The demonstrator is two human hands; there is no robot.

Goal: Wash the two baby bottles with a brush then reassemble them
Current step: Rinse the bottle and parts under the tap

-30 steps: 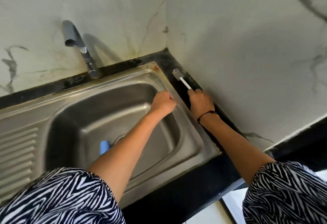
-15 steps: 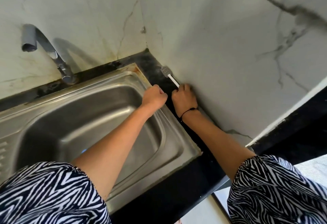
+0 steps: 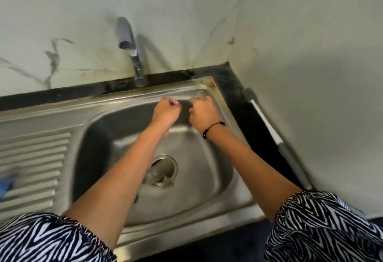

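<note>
The bottle brush, with a grey head, white shaft and grey grip, lies on the black counter strip along the right wall, and no hand touches it. My left hand and my right hand hover side by side over the back of the steel sink. Both have curled fingers, and I see nothing in either. A small clear piece, blurred, sits at the drain. A blue object shows at the left edge on the drainboard. No whole baby bottle is in view.
The faucet rises behind the basin, its spout just left of my hands, and no water is visible. Marble walls close the back and right side. The ribbed drainboard lies to the left. A narrow black counter runs between the sink and the right wall.
My right hand has let go of the brush, which now lies by the wall. Both hands have moved left, off the sink's right rim, over the basin. The view has swung left.
</note>
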